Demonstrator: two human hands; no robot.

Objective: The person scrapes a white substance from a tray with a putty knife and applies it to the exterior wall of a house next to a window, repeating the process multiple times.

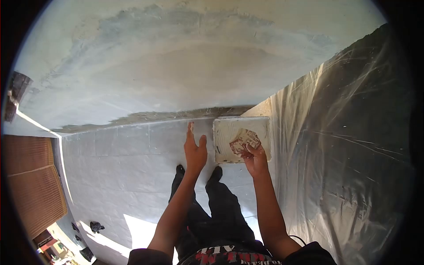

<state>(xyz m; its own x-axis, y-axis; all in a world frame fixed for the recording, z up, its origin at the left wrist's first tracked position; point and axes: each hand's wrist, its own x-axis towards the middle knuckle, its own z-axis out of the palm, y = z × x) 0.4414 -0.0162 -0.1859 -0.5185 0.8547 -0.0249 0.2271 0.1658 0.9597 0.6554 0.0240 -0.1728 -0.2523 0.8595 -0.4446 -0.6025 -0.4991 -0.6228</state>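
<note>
My right hand (255, 158) is closed on a crumpled, stained cloth (244, 141), brown and cream in colour. The cloth is above a rectangular tray (220, 157) whose inside is coated with pale, smeared material. To the left of the tray, my left hand (194, 148) is raised with thumb and fingers apart and nothing between them. Pale residue shows on its fingertips. Ahead stands a wall (176, 70) with grey and cream patches and a rough darker strip along its base.
Clear plastic sheeting (327, 132) hangs down the right side. My feet stand on grey floor tiles (119, 168). At the left is a brown slatted panel (33, 176). A small black object (96, 227) lies on the floor at lower left.
</note>
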